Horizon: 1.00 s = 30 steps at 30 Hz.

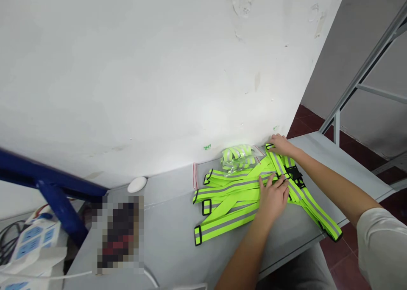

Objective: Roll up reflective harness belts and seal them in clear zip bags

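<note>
Bright yellow-green reflective straps with grey stripes and black buckles lie spread across the grey table. My left hand rests on them with its fingers spread, palm down. Farther back, near the wall, my right hand has its fingers bent around the top end of one strap; part of that grip is hidden. Between the hands and to the right, a black clip buckle joins the straps. Behind the straps, against the wall, sits a clear zip bag of folded straps in the same colour.
The grey table stands against a white wall. A white round object and a blurred-out patch are at its left. Beyond them are a blue metal frame and power strips. A metal frame rises at the right.
</note>
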Each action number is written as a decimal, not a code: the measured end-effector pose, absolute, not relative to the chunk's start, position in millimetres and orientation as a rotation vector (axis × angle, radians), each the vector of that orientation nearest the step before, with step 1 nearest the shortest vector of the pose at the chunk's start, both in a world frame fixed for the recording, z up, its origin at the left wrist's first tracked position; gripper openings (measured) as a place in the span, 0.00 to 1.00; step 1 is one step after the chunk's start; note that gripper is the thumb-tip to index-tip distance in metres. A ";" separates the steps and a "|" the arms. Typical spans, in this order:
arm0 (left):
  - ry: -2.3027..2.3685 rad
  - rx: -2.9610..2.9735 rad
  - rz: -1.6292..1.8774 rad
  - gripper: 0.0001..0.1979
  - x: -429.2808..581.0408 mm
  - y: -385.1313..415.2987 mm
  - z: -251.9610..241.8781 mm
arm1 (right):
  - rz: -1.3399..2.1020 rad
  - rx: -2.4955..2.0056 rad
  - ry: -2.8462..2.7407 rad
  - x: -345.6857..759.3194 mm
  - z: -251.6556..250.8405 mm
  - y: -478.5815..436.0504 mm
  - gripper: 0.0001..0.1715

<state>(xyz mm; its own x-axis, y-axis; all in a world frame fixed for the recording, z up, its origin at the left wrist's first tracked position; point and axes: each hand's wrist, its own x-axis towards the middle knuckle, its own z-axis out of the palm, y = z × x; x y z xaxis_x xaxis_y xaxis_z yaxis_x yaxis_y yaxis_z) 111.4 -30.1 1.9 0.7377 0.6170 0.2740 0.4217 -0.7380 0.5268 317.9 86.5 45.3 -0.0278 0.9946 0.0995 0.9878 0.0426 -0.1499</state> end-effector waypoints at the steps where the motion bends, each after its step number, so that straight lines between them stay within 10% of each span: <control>1: 0.800 2.499 0.611 0.18 112.4 -30.1 1.5 | 0.036 -2.045 -2.150 317.7 52.2 83.4 0.12; 17: 0.875 2.525 0.561 0.16 120.2 -29.0 -4.8 | 0.116 -1.874 -2.161 291.7 122.7 -21.2 0.10; 30: 0.851 2.514 0.574 0.13 120.0 -31.2 1.3 | -0.022 -1.671 -2.265 296.6 33.9 -161.6 0.15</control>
<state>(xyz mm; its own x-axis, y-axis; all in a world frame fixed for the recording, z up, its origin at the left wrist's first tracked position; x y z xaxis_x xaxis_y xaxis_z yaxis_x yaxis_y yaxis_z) 120.0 -31.2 1.3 0.7269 0.6418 0.2443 0.4672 -0.7229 0.5090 296.6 -161.6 33.9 -0.2611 0.9276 0.2673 0.9326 0.3139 -0.1784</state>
